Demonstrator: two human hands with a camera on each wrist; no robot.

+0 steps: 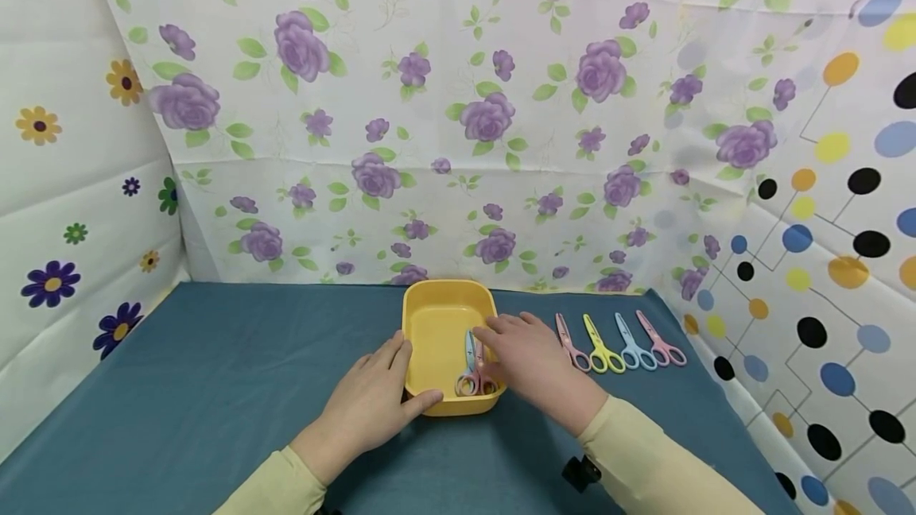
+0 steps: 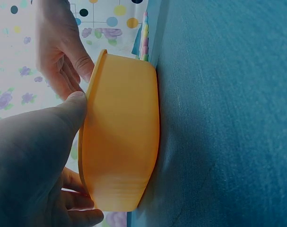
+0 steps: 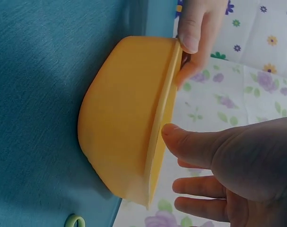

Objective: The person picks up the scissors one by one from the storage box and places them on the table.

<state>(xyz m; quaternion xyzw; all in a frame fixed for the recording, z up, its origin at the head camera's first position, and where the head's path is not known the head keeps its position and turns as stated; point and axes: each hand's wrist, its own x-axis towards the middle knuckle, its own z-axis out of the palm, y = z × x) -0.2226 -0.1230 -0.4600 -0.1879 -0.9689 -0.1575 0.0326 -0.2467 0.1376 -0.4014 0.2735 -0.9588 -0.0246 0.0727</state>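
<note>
A yellow plastic basin (image 1: 432, 312) stands on the cloth-covered table. My left hand (image 1: 368, 400) holds its near-left corner, thumb on the front rim and fingers along the left side. Inside, toward the right wall, lie blue scissors (image 1: 468, 360) and pink scissors (image 1: 480, 356), handles toward me. My right hand (image 1: 533, 360) hovers over the right rim, partly covering the pink pair. In the right wrist view its fingers (image 3: 200, 187) are extended with nothing between them, and the thumb is beside the rim of the basin (image 3: 119, 113).
To the right of the basin several scissors lie in a row, points away: pink (image 1: 565, 336), yellow (image 1: 599, 348), blue (image 1: 630, 344) and another pink pair (image 1: 658, 340). Blue-green cloth (image 1: 250, 388) covers the table. Patterned sheets (image 1: 429, 102) hang behind and at both sides.
</note>
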